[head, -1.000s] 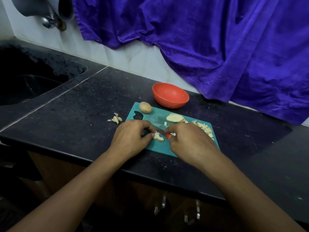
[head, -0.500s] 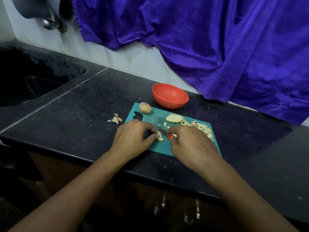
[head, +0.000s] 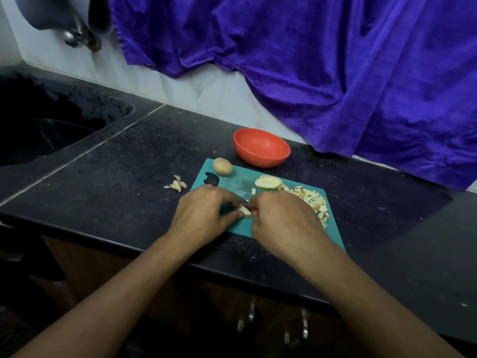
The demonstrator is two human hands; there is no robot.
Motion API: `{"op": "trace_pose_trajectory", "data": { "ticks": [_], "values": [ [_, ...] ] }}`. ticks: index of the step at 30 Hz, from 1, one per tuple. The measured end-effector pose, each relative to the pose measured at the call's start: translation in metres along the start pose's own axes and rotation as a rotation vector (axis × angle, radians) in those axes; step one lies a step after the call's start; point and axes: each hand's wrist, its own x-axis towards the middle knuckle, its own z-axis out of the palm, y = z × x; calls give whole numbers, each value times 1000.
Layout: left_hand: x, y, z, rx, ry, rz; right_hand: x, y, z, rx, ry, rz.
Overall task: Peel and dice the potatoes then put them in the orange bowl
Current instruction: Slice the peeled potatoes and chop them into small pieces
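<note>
Black speckled countertop. Dark sink recessed at the countertop's left end, metal tap above it. Purple cloth hangs over white wall tiles behind the countertop. Two metal cabinet handles below its front edge.

Dim, soft light is leaving the purple cloth brightest at upper right, shadow is swallowing the sink at left, and wide-angle distortion is bending the edges.
</note>
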Motion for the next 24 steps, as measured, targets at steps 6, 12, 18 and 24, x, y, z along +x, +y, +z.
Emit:
{"op": "trace_pose_trajectory", "data": {
  "ticks": [6, 12, 18, 24],
  "values": [
    [0, -2, 2, 4, 15, -9, -13, 1, 25, -7, 30, -27],
    [0, -2, 2, 13, 12, -22, -32, 6, 58, -41, 83, -86],
    [1, -1, 2, 20, 6, -30, -41, 23, 60, 13, 136, -98],
    [1, -2, 1, 3, -8, -30, -28, 31, 55, 185, 173, 65]
  ]
}}
